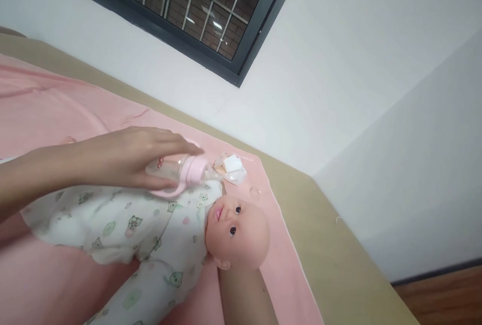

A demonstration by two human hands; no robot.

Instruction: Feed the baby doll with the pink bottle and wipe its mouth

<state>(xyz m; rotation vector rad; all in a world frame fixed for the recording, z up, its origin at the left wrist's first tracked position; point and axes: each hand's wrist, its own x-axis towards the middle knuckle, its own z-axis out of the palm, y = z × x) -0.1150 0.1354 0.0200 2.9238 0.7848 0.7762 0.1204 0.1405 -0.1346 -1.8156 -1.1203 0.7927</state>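
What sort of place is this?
An indoor room, perhaps in a home or a training space; I can't tell which. A barred window in a white wall shows it's indoors, while the baby doll and feeding bottle leave either possible.

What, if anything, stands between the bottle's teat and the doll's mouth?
Nothing visible stands between the teat and the mouth. The left hand holds the bottle; the clear plastic lies beyond the teat, outside that gap.
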